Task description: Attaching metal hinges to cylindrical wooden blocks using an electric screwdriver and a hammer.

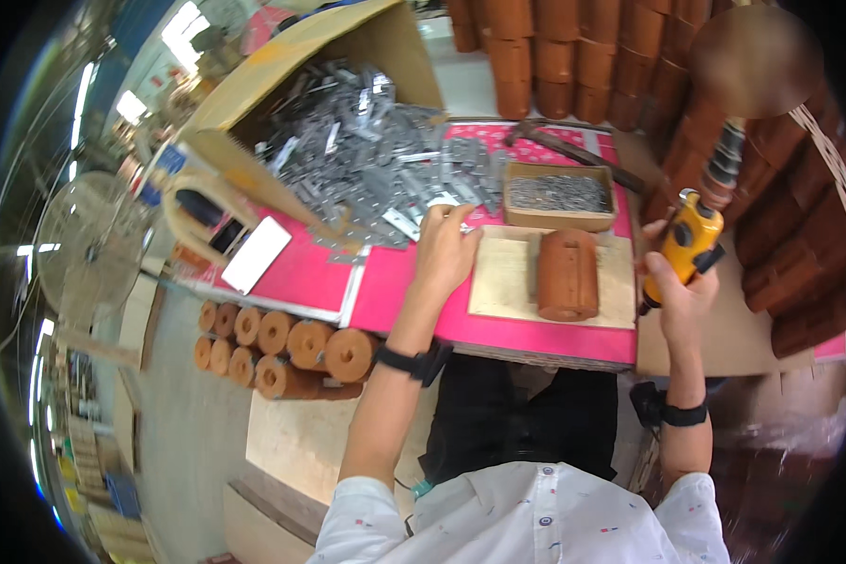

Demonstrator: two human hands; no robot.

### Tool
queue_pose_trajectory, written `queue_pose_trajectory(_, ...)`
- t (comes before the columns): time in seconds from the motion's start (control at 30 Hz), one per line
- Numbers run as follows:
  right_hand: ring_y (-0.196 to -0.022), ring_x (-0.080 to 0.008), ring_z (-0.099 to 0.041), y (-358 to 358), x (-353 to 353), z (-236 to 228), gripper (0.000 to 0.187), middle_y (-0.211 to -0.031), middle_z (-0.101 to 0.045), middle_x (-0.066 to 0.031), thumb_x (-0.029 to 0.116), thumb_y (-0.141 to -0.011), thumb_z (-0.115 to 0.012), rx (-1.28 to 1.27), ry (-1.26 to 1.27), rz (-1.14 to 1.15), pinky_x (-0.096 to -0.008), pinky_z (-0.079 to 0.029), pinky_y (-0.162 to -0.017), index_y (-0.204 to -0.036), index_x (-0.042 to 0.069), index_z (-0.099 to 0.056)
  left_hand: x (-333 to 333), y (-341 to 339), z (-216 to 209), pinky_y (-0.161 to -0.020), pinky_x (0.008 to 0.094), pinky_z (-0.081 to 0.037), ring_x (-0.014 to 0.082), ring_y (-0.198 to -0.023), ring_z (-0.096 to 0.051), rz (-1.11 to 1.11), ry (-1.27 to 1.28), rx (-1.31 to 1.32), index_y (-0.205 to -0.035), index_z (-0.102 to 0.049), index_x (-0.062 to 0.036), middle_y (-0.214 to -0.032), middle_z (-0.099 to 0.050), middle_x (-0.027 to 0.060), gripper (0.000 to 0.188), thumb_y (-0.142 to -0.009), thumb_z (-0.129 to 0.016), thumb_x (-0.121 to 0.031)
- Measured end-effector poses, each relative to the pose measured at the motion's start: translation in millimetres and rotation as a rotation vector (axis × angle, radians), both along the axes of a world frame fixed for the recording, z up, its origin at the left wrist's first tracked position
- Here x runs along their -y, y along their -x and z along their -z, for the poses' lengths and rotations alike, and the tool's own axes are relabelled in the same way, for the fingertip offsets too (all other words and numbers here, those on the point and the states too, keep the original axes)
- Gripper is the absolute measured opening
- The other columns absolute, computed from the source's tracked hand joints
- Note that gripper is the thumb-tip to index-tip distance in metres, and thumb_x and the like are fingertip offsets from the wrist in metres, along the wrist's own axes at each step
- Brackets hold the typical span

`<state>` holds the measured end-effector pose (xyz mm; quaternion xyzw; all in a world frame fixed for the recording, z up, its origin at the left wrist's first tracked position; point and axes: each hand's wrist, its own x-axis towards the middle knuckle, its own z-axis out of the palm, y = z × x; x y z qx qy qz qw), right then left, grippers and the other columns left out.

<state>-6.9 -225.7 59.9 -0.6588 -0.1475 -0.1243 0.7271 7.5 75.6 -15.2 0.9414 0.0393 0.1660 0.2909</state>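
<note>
My right hand (681, 282) is wrapped round a yellow-and-black power screwdriver (694, 235), whose front end points up and away. My left hand (446, 246) rests at the near edge of a heap of flat metal plates with holes (357, 141). Its fingers are drawn together; whether a plate is between them I cannot make out. Between my hands, a reddish-brown wooden cylinder (568, 275) with a lengthwise groove lies on a pale wooden board (505, 273). Just beyond it stands a small cardboard box (562, 222) full of small metal screws or nails.
The plates spill from a large tipped cardboard box (226, 103) onto the pink tabletop (395, 296). A hammer (578, 152) lies behind the small box. A white phone-like slab (256, 255) leans on a wooden frame at left. Stacked cylinders (291, 343) sit below left; more (555, 56) stand behind and right.
</note>
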Motion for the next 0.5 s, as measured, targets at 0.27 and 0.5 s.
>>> queue_pose_trajectory(0.27, -0.082, -0.0134, -0.062, -1.4, 8.5, 11.4, 0.028, -0.107, -0.062, -0.0097, 0.001, -0.085, -0.062, 0.021, 0.050, -0.065, -0.0273, -0.051, -0.075, -0.111, -0.001, -0.051, -7.8, -26.3, 8.4, -0.088, 0.0463, -0.046, 0.0404, -0.102, -0.051, -0.242, -0.288, 0.022, -0.105, -0.065, -0.0009, -0.107, -0.053, 0.0230, 0.043, -0.071, -0.080, -0.022)
queue_pose_trajectory(0.5, -0.083, -0.0138, -0.062, 2.0, 9.7, 13.4, 0.031, -0.106, -0.062, -0.0099, 0.000, -0.085, -0.061, 0.020, 0.048, -0.064, -0.0279, -0.051, -0.076, -0.114, 0.000, -0.049, -7.0, -26.9, 7.5, -0.084, 0.0502, -0.049, 0.0450, -0.096, -0.057, -0.208, -0.272, 0.022, -0.098, -0.066, 0.0011, -0.102, -0.056, 0.0268, 0.026, -0.074, -0.069, -0.009)
